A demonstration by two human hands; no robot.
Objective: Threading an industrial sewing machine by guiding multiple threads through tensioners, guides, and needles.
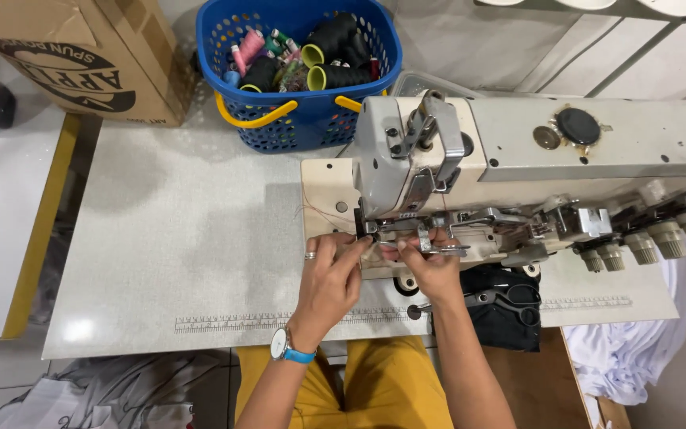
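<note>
Head view showed the left hand (329,280) pinching with thumb and forefinger at the needle area (375,232) of the cream sewing machine (518,159). Just beside it, the right hand (432,266) gripped small metal tweezers (448,250) there. Black scissors (510,298) lay near the right wrist. A blue basket (311,119) of thread spools stood behind, on the grey table (184,238).

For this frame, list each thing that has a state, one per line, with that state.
left hand: fingertips pinched at the needle area of the sewing machine, holding something too small to tell
right hand: fingers at the presser foot, grip unclear
blue basket: upright, full of thread spools, yellow handles folded down
cardboard box: lying tilted, closed
scissors: lying shut on dark cloth
</note>
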